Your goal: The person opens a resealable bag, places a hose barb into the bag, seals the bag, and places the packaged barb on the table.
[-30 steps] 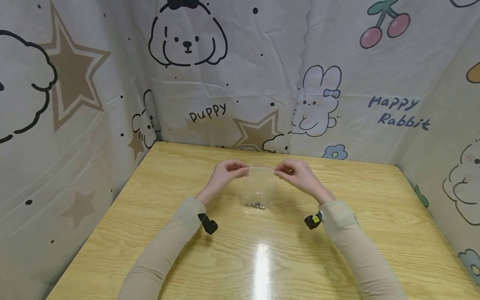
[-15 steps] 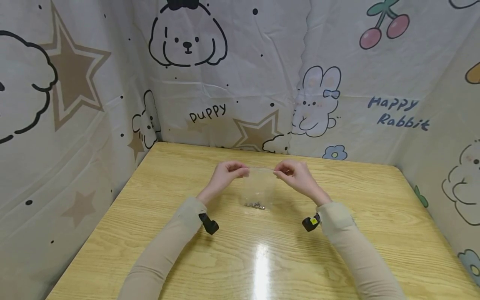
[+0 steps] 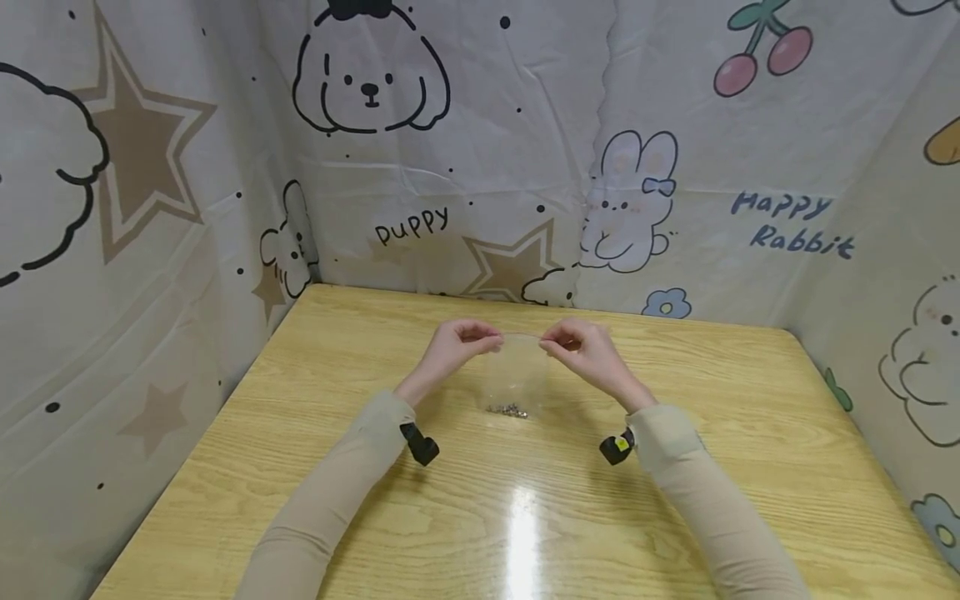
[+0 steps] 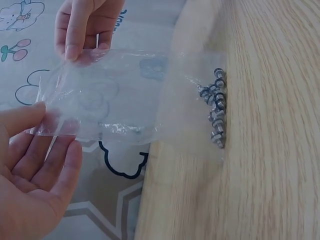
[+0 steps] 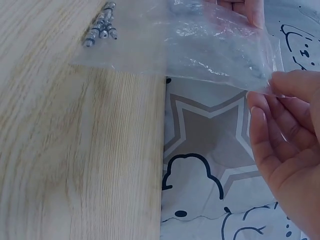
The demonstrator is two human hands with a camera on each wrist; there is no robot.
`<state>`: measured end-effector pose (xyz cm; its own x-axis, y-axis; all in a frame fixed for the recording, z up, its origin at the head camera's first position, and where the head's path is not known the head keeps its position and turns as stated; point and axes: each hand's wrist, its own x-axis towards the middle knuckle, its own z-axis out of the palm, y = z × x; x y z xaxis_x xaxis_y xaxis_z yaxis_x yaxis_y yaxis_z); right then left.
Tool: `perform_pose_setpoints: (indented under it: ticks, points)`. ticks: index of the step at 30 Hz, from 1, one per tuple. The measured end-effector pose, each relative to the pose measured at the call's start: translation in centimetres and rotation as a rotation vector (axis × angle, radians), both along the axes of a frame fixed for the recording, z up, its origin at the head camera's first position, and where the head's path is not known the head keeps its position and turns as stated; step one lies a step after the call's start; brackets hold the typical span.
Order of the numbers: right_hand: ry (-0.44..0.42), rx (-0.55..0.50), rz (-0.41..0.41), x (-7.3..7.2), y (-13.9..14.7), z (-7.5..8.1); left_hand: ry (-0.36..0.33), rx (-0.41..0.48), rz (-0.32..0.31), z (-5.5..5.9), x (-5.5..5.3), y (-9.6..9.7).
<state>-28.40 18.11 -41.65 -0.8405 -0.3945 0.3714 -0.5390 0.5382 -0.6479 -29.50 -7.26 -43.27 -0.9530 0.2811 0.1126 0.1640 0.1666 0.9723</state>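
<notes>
A clear plastic bag (image 3: 514,375) hangs upright between the two hands over the wooden table. Several small metal screws (image 4: 216,107) with dark rings lie gathered along its bottom. My left hand (image 3: 459,343) pinches one top corner between thumb and fingers; in the left wrist view the left hand (image 4: 37,170) shows its other fingers bent behind the plastic. At the opposite top corner, my right hand (image 3: 588,350) pinches the edge in the same way. The right wrist view has the right hand (image 5: 290,130) at the bag's mouth, with the screws (image 5: 102,25) at the far end.
The wooden table (image 3: 360,517) spreads out on all sides beneath the hands. Behind it and at both sides hangs a pale printed cloth (image 3: 480,150). A black wrist camera (image 3: 422,446) sits on the left sleeve, another black camera (image 3: 617,447) on the right.
My right hand has shifted slightly left, toward the left hand, so the bag's top edge spans a little less. Both hands keep their pinch. The head view has turned slightly.
</notes>
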Motion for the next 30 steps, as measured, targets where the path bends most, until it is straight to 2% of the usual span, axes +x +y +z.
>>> perform_pose_setpoints:
  ticks: [8, 16, 26, 30]
  points:
    - [0.027, 0.0, 0.01, -0.1, -0.4, 0.0, 0.031, -0.02, 0.001, 0.2, 0.1, 0.2]
    - [-0.003, -0.045, -0.003, -0.1, -1.0, 0.0, 0.021, -0.01, -0.009, 0.4, 0.3, 0.5]
    - [0.008, -0.033, 0.013, 0.0, -1.7, 0.1, 0.054, -0.045, -0.026, 0.3, 0.1, 1.1]
    - [0.017, -0.042, 0.016, -0.1, -1.9, 0.1, 0.055, -0.028, -0.023, 0.3, 0.1, 1.2]
